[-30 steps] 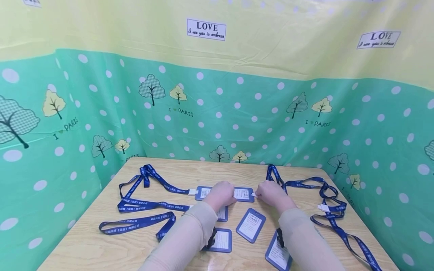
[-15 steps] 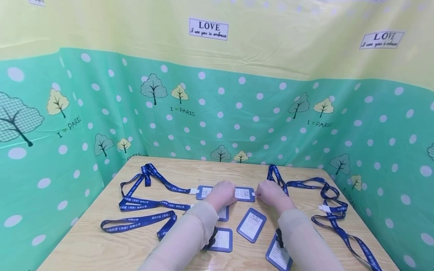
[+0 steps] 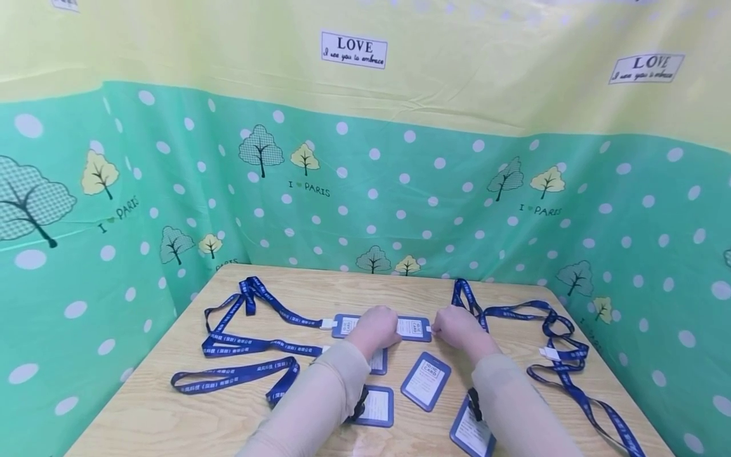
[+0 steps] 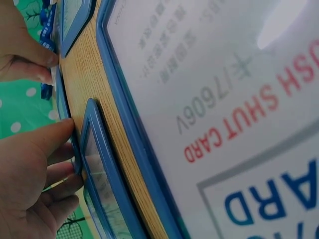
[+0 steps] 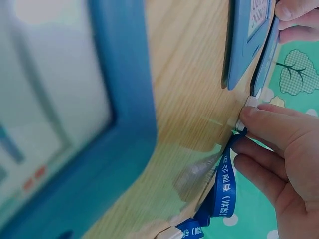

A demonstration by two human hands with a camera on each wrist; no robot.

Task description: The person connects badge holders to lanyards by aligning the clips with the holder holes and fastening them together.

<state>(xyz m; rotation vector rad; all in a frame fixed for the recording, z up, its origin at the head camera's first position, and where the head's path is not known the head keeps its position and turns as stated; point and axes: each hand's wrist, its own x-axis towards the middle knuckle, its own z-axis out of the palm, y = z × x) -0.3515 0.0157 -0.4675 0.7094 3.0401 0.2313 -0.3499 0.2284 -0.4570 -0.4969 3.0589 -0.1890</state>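
Two blue badge holders lie end to end at the back middle of the table: a left one [image 3: 345,325] and a right one [image 3: 414,329]. My left hand [image 3: 374,328] covers where they meet and grips the right holder by its edge. At that holder's outer end, my right hand [image 3: 459,329] pinches a white lanyard clip [image 5: 250,102] between thumb and fingers. From this clip a blue lanyard [image 5: 225,186] hangs below the hand. Whether the clip is fastened to the holder's slot is hidden. A white clip [image 3: 327,324] joins the left holder to another lanyard [image 3: 280,311].
Nearer to me lie more badge holders: one under my left wrist [image 3: 379,360], one in the middle [image 3: 426,381], one at left [image 3: 378,406] and one at right [image 3: 471,429]. A loose lanyard [image 3: 228,377] lies at left, another [image 3: 571,374] at right. Patterned cloth [image 3: 365,209] surrounds the table.
Both hands keep nearly the same hold and place. The head view has shifted slightly; nothing else has visibly moved.
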